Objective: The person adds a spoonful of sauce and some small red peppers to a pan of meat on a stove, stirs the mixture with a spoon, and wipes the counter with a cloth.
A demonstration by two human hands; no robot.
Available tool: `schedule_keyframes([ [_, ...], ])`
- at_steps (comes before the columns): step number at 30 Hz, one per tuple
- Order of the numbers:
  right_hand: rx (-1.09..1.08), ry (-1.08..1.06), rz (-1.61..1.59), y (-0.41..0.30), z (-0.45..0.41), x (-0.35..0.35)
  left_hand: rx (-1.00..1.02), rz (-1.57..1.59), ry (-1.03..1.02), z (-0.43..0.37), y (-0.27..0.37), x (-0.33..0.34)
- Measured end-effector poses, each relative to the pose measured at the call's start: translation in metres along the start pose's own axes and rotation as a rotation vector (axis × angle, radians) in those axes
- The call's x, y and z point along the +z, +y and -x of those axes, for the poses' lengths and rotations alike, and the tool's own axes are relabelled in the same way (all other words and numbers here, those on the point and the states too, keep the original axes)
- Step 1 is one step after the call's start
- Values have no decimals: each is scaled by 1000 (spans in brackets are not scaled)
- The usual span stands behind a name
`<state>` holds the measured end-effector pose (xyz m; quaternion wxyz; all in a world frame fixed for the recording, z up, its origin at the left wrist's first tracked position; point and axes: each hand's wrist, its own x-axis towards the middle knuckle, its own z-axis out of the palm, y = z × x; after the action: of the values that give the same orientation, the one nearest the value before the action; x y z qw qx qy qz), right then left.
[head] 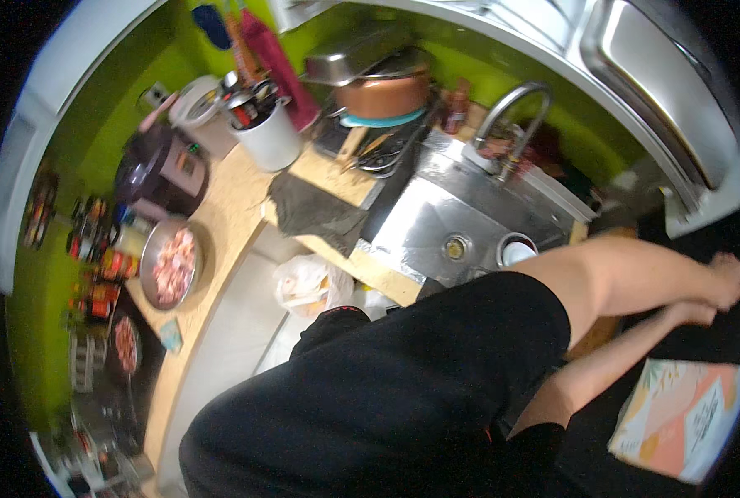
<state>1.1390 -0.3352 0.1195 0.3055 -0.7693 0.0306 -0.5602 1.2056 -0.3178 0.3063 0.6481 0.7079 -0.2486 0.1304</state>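
Note:
Both my arms reach to the right edge of the view, over a black area. My left hand (728, 281) is the farther one, its fingers curled and blurred. My right hand (692, 313) is close beside it, near the left wrist, perhaps touching it. Whether either hand holds anything cannot be made out. Below them is a flat item with a pastel floral print (675, 417), bearing writing. The stainless steel sink (419, 211) lies to the left of my arms, with a cup (518, 250) in it, partly hidden behind my left arm.
A steel bowl of raw meat pieces (172, 266) sits on the wooden countertop (226, 215) beside a multicooker (161, 168). A pan (126, 345) of meat is on the dark stovetop. A grey cloth (314, 208) drapes over the counter edge above a plastic bag (312, 285). A copper-coloured pot (382, 96) stands behind.

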Motion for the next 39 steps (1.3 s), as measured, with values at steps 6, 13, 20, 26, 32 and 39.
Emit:
schedule_keyframes([
  [6,-148,-295,-147,-28,101,7,281,-9,-27,86,-35,-27],
  [13,-492,-886,-724,-149,284,-37,516,-492,195,319,-102,-135],
  [20,-1346,-1534,-1180,-207,457,-169,-955,-1081,635,740,-43,-186],
  [26,-2007,-1801,-944,-150,595,-144,-1790,-941,1775,1023,149,-9],
  [32,-2390,-2178,-441,-236,713,-206,-2011,-783,2557,1081,265,256],
  [39,-2469,-2235,-842,-327,825,-455,-1465,-860,3049,1088,271,358],
])
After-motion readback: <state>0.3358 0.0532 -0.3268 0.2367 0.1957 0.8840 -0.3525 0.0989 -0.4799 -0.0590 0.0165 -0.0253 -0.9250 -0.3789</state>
